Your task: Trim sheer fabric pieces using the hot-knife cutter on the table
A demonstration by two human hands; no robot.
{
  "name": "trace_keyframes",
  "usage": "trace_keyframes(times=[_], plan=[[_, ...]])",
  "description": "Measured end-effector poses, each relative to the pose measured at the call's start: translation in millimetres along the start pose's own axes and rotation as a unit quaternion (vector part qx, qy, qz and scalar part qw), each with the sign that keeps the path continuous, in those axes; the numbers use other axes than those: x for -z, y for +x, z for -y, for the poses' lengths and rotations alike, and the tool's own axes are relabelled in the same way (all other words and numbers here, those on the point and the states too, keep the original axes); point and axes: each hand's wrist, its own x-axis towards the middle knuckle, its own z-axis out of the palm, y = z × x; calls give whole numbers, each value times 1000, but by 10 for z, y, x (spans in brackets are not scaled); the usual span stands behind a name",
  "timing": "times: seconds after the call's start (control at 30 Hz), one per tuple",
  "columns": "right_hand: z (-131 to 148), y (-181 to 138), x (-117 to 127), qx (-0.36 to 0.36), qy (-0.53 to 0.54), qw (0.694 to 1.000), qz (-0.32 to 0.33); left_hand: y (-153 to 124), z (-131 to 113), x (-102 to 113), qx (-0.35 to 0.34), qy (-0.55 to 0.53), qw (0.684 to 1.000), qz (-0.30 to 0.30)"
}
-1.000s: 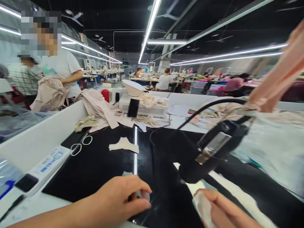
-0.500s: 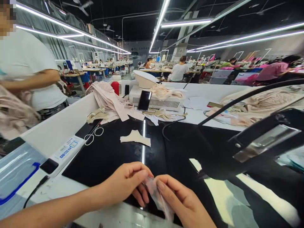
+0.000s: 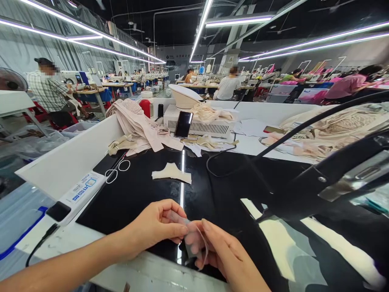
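Between my two hands, just above the black tabletop (image 3: 152,194), is a thin translucent strip of film or sheer material (image 3: 191,240); I cannot tell which. My left hand (image 3: 159,223) pinches its upper left end between thumb and fingers. On its other side, my right hand (image 3: 221,249) has its fingers closed around the edge, with the strip curling in front of them. A cream-coloured cut fabric piece (image 3: 172,172) lies flat on the black surface beyond the hands. To the right, pale cut pieces (image 3: 278,243) rest beneath a black machine arm (image 3: 304,190).
A phone (image 3: 183,123) leans on a white vented box (image 3: 209,125). Beige fabric strips (image 3: 136,125) are piled beside red thread (image 3: 145,108). On the left lie a white power bank (image 3: 83,192) and a looped white cord (image 3: 111,176). A black cable (image 3: 291,132) arches across the right.
The strip, crumpled before, is now spread flatter between my hands, and my right fingers have shifted around it. The person standing at the left has gone out of view.
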Motion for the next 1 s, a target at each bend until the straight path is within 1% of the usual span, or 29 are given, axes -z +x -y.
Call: trace_keyframes(times=[0.07, 0.23, 0.37, 0.67, 0.87, 1.0], plan=[[1, 5, -5, -8, 9, 1000, -2, -1, 11, 30, -7, 11, 1000, 5], [-1, 17, 27, -9, -49, 999, -14, 10, 31, 96, -19, 22, 1000, 4], [2, -8, 76, -2, -62, 997, -35, -6, 6, 121, -33, 14, 999, -7], [38, -57, 102, -5, -66, 996, -60, -104, -100, 143, -9, 30, 999, -30], [36, -52, 182, -2, -68, 994, -82, -93, -77, 206, 3, 15, 999, -52], [21, -43, 201, -4, -53, 994, -100, -82, -32, 250, 3, 1, 999, -53]])
